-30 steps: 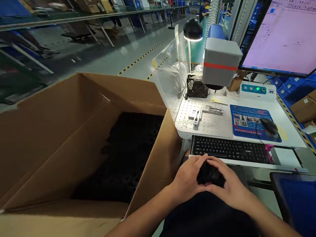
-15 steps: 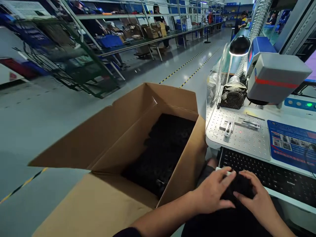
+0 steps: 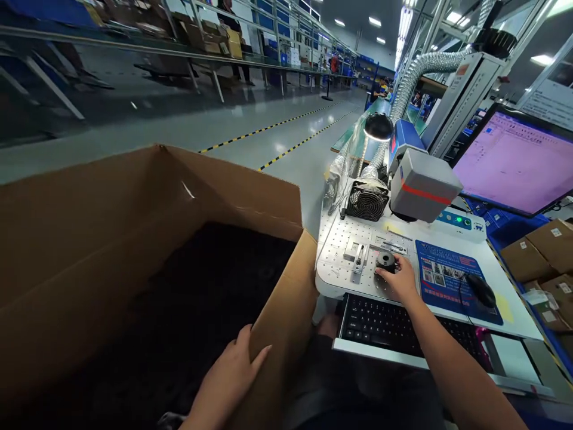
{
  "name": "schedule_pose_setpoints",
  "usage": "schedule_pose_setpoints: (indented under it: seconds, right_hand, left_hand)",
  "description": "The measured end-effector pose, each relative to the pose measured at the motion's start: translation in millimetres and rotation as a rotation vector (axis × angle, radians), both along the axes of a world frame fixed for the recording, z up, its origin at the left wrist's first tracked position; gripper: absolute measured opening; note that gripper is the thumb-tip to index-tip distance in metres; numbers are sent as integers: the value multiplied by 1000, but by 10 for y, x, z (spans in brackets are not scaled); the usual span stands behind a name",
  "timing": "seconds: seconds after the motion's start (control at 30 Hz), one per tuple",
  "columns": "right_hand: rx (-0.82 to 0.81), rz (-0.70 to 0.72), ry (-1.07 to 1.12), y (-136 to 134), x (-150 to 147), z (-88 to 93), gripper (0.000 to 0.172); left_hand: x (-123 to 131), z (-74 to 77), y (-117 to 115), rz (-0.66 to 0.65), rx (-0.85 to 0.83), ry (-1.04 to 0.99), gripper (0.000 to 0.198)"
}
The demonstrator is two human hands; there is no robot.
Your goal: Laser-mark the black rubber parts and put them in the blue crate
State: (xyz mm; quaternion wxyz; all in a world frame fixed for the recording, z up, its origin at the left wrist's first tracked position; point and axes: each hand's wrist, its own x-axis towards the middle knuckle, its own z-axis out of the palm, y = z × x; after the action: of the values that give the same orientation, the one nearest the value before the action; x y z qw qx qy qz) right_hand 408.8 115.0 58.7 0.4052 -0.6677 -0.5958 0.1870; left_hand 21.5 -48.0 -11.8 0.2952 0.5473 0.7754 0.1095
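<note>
My right hand (image 3: pixel 400 280) reaches over the keyboard (image 3: pixel 403 327) and holds a small round black part (image 3: pixel 385 261) down on the white perforated plate (image 3: pixel 340 263), just below the grey laser head (image 3: pixel 425 186). My left hand (image 3: pixel 230 376) rests on the near right edge of the big open cardboard box (image 3: pixel 134 203), fingers curled over the rim with the fingertips inside. The box is filled with many small black parts (image 3: pixel 192 316). A small metal jig (image 3: pixel 356 255) sits on the plate left of the black part.
A monitor (image 3: pixel 514 161) stands at the right, with a black mouse (image 3: pixel 481 289) on a blue mat (image 3: pixel 452 278). A fan (image 3: pixel 367 202), a lamp (image 3: pixel 378 126) and a ribbed hose (image 3: pixel 416 74) are behind the plate. Brown boxes (image 3: pixel 541 254) lie at far right. Shelves line the aisle beyond.
Both hands were together in my lap around a black part. My right hand has carried it up onto the plate, and my left hand has moved to the box edge.
</note>
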Motion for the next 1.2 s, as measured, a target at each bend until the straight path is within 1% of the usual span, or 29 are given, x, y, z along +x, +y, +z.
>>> schedule_pose_setpoints:
  seconds: [0.07, 0.17, 0.27, 0.37, 0.47, 0.57, 0.77, 0.87, 1.0, 1.07, 1.2]
  right_hand:
    - [7, 3, 8, 114, -62, -48, 57]
    - [-9, 3, 61, 230, -112, -105, 59]
    - [-40, -32, 100, 296, -141, -152, 62]
    - [-29, -72, 103, 326, -175, -179, 62]
    - [11, -88, 58, 339, -203, -178, 60]
    - [10, -90, 30, 348, -216, -163, 59]
    - [-12, -118, 1, 358, -225, -148, 55]
    - [-22, -115, 10, 330, -218, -147, 60]
    - [-34, -111, 42, 247, -205, -156, 66]
    - [-20, -119, 12, 214, -199, -169, 64]
    - [-15, -107, -35, 212, -193, -217, 50]
  left_hand:
    - [-12, 5, 27, -3, -12, -43, 75]
    - [-41, -22, 47, 5, -27, -52, 76]
    - [-51, -58, 45, 15, -41, -50, 79]
    - [-51, -90, 41, 28, -35, -49, 82]
    - [-56, -118, 39, 29, -28, -58, 82]
    - [-60, -132, 36, 29, -22, -67, 82]
    - [-46, -75, 34, 20, -45, -56, 83]
    - [-39, -26, 41, 21, -41, -56, 81]
    - [-29, 12, 48, -12, -13, -36, 79]
    - [-21, 19, 48, -17, -16, -25, 79]
    - [-6, 27, 44, -11, -27, -31, 79]
